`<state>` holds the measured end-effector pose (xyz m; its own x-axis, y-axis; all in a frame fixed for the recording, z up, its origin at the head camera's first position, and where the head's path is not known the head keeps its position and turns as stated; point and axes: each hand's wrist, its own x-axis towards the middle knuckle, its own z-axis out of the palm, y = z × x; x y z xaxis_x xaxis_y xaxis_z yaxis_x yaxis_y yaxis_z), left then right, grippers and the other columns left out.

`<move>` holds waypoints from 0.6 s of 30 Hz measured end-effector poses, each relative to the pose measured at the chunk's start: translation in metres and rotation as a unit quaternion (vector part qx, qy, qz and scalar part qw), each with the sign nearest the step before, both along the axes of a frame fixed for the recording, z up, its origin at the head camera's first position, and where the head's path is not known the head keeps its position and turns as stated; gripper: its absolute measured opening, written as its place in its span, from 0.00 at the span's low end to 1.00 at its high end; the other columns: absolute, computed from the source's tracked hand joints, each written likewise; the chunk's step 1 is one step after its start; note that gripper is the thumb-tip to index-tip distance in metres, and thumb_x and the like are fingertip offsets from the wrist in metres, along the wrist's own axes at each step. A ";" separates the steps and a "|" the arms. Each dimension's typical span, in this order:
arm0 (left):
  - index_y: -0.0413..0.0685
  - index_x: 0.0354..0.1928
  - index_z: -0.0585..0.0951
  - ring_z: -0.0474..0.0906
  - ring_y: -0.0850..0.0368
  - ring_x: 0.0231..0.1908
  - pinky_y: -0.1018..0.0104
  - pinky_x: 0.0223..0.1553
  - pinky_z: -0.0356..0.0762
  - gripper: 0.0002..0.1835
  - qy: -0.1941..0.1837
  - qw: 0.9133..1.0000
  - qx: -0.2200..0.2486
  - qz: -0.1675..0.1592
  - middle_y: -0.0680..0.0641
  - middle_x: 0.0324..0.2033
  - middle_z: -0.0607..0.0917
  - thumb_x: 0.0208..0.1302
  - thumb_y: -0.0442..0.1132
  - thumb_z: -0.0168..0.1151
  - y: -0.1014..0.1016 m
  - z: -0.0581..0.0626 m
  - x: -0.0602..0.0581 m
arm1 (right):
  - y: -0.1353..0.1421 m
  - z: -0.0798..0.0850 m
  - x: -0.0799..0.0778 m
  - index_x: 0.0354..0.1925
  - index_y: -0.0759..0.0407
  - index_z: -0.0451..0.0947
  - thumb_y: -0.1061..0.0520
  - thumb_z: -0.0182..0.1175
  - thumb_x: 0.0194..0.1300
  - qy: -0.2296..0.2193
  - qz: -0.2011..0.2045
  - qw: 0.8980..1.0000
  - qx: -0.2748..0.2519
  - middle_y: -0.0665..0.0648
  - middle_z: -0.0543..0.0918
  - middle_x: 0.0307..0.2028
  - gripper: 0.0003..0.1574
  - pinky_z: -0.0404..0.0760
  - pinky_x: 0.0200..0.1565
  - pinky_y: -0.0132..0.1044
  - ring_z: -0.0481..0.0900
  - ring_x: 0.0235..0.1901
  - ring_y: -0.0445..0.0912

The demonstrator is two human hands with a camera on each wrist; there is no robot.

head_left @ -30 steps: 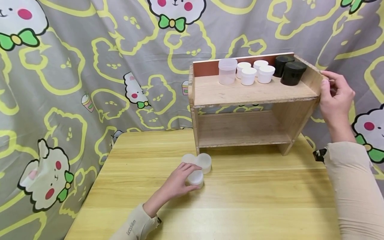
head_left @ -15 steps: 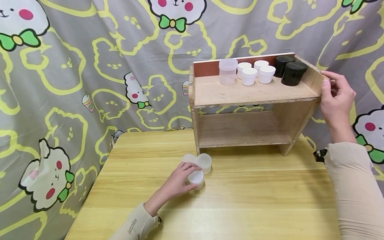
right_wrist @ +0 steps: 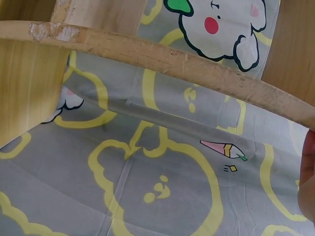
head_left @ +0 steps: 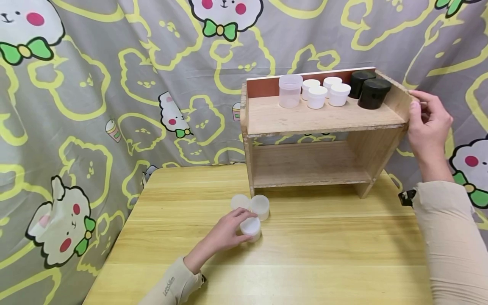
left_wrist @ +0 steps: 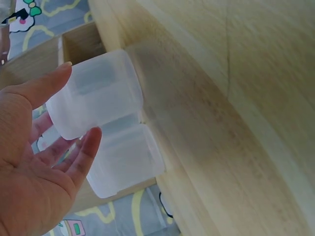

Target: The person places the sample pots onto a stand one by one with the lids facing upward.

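Observation:
Near the middle of the table, my left hand (head_left: 227,233) holds a frosted plastic jar (head_left: 250,227) with thumb and fingers round its sides. Two similar jars stand just behind it, a right one (head_left: 260,206) and a left one (head_left: 239,202) partly covered by my fingers. In the left wrist view, the thumb lies along one edge of the held jar (left_wrist: 98,93) and the fingers along the opposite edge. On the right, my right hand (head_left: 430,123) grips the upper side panel of a two-tier wooden shelf (head_left: 324,127); only a sliver of this hand enters the right wrist view.
Atop the shelf stand a tall clear jar (head_left: 290,92), several small white jars (head_left: 316,98) and two black jars, one in front (head_left: 374,95). The shelf rests on a wooden table (head_left: 305,254). A patterned grey curtain (head_left: 152,84) hangs behind and at both sides.
The front jar has shifted slightly right and toward the near side with my left hand, uncovering more of the left rear jar. My right hand stays on the shelf.

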<state>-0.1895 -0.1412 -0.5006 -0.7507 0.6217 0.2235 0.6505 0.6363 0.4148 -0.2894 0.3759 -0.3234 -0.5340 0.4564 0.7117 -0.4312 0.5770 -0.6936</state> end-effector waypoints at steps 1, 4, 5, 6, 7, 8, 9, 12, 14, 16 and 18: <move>0.57 0.64 0.80 0.80 0.55 0.56 0.54 0.57 0.82 0.33 -0.004 1.000 -0.001 0.001 0.51 0.57 0.82 0.55 0.46 0.80 0.000 0.000 0.000 | 0.000 0.000 0.000 0.57 0.46 0.87 0.53 0.56 0.74 0.000 0.000 1.000 0.000 0.30 0.77 0.30 0.19 0.70 0.38 0.23 0.73 0.30 0.28; 0.57 0.64 0.80 0.80 0.55 0.56 0.53 0.57 0.81 0.33 -0.010 1.000 0.000 0.002 0.51 0.57 0.82 0.55 0.47 0.80 0.001 0.000 0.001 | 0.000 0.000 0.000 0.57 0.46 0.87 0.53 0.56 0.74 0.000 -0.001 1.000 0.001 0.30 0.76 0.30 0.19 0.70 0.38 0.23 0.73 0.30 0.28; 0.57 0.64 0.80 0.80 0.55 0.56 0.53 0.57 0.81 0.33 -0.011 1.000 0.001 0.002 0.51 0.57 0.82 0.55 0.47 0.80 0.001 0.000 0.001 | 0.000 0.000 0.000 0.57 0.46 0.87 0.53 0.56 0.74 0.000 -0.001 1.000 0.001 0.30 0.76 0.30 0.19 0.70 0.38 0.23 0.73 0.30 0.28; 0.56 0.64 0.80 0.80 0.55 0.56 0.53 0.57 0.81 0.33 -0.011 1.000 0.001 0.001 0.51 0.57 0.82 0.55 0.47 0.80 0.001 0.000 0.001 | 0.000 0.000 0.000 0.58 0.46 0.86 0.53 0.56 0.74 -0.001 -0.001 1.000 0.001 0.30 0.76 0.30 0.19 0.70 0.38 0.23 0.73 0.30 0.28; 0.56 0.64 0.80 0.80 0.55 0.56 0.53 0.57 0.81 0.33 -0.011 1.000 0.001 0.001 0.51 0.57 0.82 0.55 0.47 0.80 0.001 0.000 0.001 | 0.000 0.000 0.000 0.58 0.46 0.86 0.53 0.56 0.74 -0.002 -0.002 1.000 0.000 0.30 0.76 0.30 0.19 0.70 0.38 0.23 0.73 0.30 0.28; 0.56 0.64 0.79 0.80 0.55 0.56 0.53 0.57 0.81 0.33 -0.010 1.000 0.000 0.000 0.51 0.57 0.82 0.55 0.46 0.80 0.001 0.000 0.001 | -0.001 0.001 0.001 0.58 0.47 0.86 0.53 0.56 0.74 -0.003 -0.003 1.000 -0.001 0.30 0.76 0.30 0.19 0.70 0.38 0.23 0.72 0.30 0.28; 0.56 0.64 0.80 0.80 0.55 0.55 0.53 0.57 0.81 0.33 -0.010 1.000 0.000 -0.001 0.51 0.56 0.82 0.56 0.46 0.80 0.001 0.001 0.001 | -0.002 0.001 0.001 0.58 0.47 0.86 0.53 0.56 0.74 -0.003 -0.003 1.000 -0.003 0.30 0.76 0.30 0.20 0.69 0.38 0.23 0.72 0.30 0.28; 0.56 0.64 0.80 0.80 0.56 0.55 0.55 0.56 0.82 0.33 -0.007 1.000 0.003 -0.003 0.51 0.56 0.82 0.56 0.47 0.80 0.001 0.002 0.002 | -0.013 0.008 0.010 0.58 0.50 0.86 0.54 0.55 0.74 -0.002 -0.001 1.000 -0.011 0.30 0.75 0.30 0.20 0.69 0.38 0.23 0.72 0.31 0.27; 0.57 0.64 0.79 0.79 0.57 0.54 0.56 0.56 0.82 0.32 -0.008 1.000 0.003 -0.001 0.52 0.56 0.82 0.57 0.47 0.79 0.001 0.005 0.002 | -0.017 0.010 0.014 0.57 0.51 0.86 0.55 0.55 0.74 0.000 0.002 1.000 -0.013 0.30 0.75 0.30 0.20 0.69 0.39 0.23 0.72 0.31 0.27; 0.57 0.64 0.79 0.79 0.57 0.54 0.56 0.56 0.82 0.32 -0.008 1.000 0.006 0.000 0.52 0.56 0.82 0.57 0.48 0.79 0.000 0.008 0.003 | -0.015 0.009 0.012 0.57 0.50 0.86 0.54 0.55 0.74 0.000 0.002 1.000 -0.011 0.30 0.76 0.30 0.20 0.69 0.38 0.23 0.72 0.31 0.28; 0.57 0.64 0.79 0.79 0.56 0.55 0.56 0.56 0.82 0.32 -0.007 1.000 0.009 0.001 0.51 0.56 0.81 0.57 0.48 0.79 0.000 0.011 0.003 | -0.008 0.005 0.007 0.58 0.49 0.86 0.54 0.56 0.74 0.000 0.003 1.000 -0.009 0.30 0.76 0.30 0.20 0.69 0.38 0.23 0.72 0.31 0.28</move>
